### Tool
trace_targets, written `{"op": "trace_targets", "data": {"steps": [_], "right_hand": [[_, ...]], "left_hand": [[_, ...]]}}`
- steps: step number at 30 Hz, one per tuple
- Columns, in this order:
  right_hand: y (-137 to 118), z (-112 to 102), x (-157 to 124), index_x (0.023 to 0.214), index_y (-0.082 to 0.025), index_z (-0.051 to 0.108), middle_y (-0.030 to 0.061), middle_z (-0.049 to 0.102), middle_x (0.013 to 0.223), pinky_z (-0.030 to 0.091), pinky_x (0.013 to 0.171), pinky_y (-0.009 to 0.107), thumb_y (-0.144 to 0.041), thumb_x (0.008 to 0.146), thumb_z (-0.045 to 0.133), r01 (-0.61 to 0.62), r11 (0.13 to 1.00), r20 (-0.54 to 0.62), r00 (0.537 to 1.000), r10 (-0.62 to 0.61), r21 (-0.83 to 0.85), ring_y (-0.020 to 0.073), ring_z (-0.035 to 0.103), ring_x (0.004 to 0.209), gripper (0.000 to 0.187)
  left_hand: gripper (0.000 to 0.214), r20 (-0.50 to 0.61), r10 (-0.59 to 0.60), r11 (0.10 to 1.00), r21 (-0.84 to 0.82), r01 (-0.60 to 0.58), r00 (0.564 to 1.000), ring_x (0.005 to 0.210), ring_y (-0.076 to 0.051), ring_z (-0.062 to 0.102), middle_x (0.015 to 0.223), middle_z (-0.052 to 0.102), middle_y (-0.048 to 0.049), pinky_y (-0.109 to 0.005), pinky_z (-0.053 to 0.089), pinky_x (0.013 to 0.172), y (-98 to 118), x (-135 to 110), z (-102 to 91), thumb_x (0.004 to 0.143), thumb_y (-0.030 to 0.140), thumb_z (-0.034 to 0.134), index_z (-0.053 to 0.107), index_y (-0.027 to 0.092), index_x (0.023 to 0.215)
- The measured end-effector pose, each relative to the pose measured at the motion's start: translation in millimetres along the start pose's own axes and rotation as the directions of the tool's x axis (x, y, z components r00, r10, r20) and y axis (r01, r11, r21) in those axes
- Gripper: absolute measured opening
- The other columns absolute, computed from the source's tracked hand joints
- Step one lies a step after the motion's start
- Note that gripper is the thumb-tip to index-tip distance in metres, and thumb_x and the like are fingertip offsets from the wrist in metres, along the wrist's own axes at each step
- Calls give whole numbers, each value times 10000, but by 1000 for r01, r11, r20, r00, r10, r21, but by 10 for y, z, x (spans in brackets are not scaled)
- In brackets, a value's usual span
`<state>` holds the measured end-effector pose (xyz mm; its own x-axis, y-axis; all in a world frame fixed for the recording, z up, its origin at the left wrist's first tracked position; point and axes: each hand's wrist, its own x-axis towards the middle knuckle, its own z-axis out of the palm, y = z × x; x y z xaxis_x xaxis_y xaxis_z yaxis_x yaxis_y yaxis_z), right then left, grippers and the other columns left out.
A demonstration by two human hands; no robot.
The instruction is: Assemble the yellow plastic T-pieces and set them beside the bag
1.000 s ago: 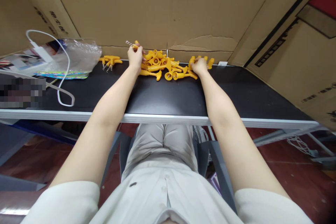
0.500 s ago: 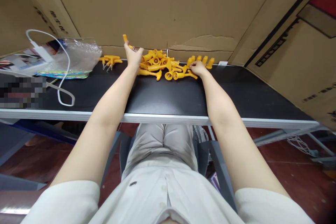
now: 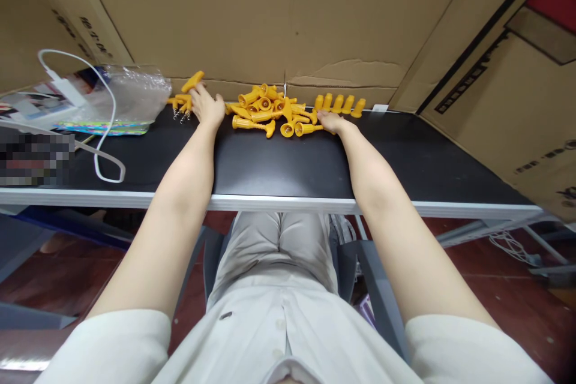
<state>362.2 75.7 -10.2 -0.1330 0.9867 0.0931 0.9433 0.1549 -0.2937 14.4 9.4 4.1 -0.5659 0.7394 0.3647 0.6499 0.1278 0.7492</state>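
Observation:
A heap of yellow plastic corkscrew parts (image 3: 265,111) lies at the back of the black table (image 3: 279,168). My left hand (image 3: 206,106) is left of the heap and holds a yellow corkscrew (image 3: 192,81) above a small group of finished corkscrews (image 3: 179,103). My right hand (image 3: 330,122) rests at the heap's right edge, fingers on a yellow sleeve piece (image 3: 308,129). A row of several yellow caps (image 3: 339,104) stands just behind it against the cardboard.
Cardboard walls (image 3: 288,18) close off the back and right. At the left lie a clear plastic bag (image 3: 130,96), a white charger with its cable (image 3: 96,150) and printed papers. The table's metal front edge (image 3: 270,203) runs above my lap.
My left hand carried the corkscrew leftward from the heap to the small group at the left. My right hand slid slightly left and down, uncovering the row of caps.

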Motion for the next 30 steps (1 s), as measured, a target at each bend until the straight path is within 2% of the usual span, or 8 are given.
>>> {"op": "trace_targets", "data": {"steps": [2, 7, 11, 20, 24, 26, 28, 30], "right_hand": [[-52, -40, -45, 1701, -178, 459, 132, 376, 1769, 225, 1345, 676, -354, 1146, 280, -69, 997, 55, 996, 70, -25, 386, 357, 1654, 610], [-115, -78, -85, 1568, -142, 625, 184, 521, 1679, 410, 1266, 612, -281, 1110, 320, -56, 993, -18, 998, 55, -101, 386, 482, 1565, 567], [-94, -67, -69, 1615, -192, 580, 141, 486, 1716, 364, 1305, 571, -301, 1127, 302, -76, 995, 19, 997, 77, -63, 351, 442, 1601, 572], [22, 13, -10, 1511, -197, 653, 142, 599, 1622, 398, 1283, 507, -374, 1150, 346, -68, 998, 0, 998, 68, 12, 310, 571, 1502, 507], [-9, -13, -62, 1468, -177, 671, 162, 617, 1600, 416, 1266, 523, -358, 1143, 336, -59, 998, -2, 998, 59, 11, 319, 590, 1482, 501], [-65, -55, -125, 1482, -163, 665, 166, 609, 1607, 425, 1260, 512, -335, 1134, 328, -65, 998, 28, 997, 66, -13, 331, 581, 1494, 514], [-138, -100, -197, 1495, -128, 661, 187, 609, 1600, 447, 1245, 502, -317, 1131, 331, -87, 995, 28, 996, 89, -42, 356, 582, 1494, 526], [-211, -136, -256, 1496, -71, 658, 224, 621, 1574, 470, 1226, 493, -289, 1131, 338, -119, 991, -9, 993, 119, -68, 379, 596, 1477, 532]], "left_hand": [[491, -6, -24, 1000, 15, 24, 1000, 1600, -380, 404, 1645, 460, -226, -560, 291, 1344, -35, 19, -2, 986, 164, 575, 545, 207, 1475], [431, -36, -89, 994, 64, 91, 995, 1620, -374, 353, 1636, 468, -234, -587, 260, 1341, -99, 80, 17, 1024, 175, 524, 571, 181, 1453], [472, -54, -94, 985, 138, 101, 994, 1617, -372, 354, 1641, 462, -248, -610, 245, 1340, -157, 93, 24, 1028, 147, 525, 542, 101, 1498], [608, 45, -150, 974, 176, 140, 988, 1648, -358, 321, 1685, 445, -233, -698, 172, 1323, -310, 115, -59, 886, 116, 623, 562, 212, 1483], [197, 72, -145, 982, 136, 134, 987, 1613, -329, 363, 1110, 703, -152, -552, 305, 1133, -415, 229, -85, 917, 412, 636, 548, 243, 867], [398, 120, -168, 967, 210, 141, 978, 1598, -275, 359, 716, 496, -70, -454, 286, 983, -470, 293, -94, 998, 430, 493, 296, 232, 715], [411, 147, -196, 942, 301, 145, 970, 1571, -229, 360, 627, 237, -26, -405, 230, 899, -523, 348, -93, 1028, 293, 405, 141, 218, 723], [409, 123, -186, 942, 304, 141, 975, 1538, -221, 377, 653, 217, -25, -391, 228, 915, -574, 388, -78, 1007, 198, 425, 123, 218, 732]]}}
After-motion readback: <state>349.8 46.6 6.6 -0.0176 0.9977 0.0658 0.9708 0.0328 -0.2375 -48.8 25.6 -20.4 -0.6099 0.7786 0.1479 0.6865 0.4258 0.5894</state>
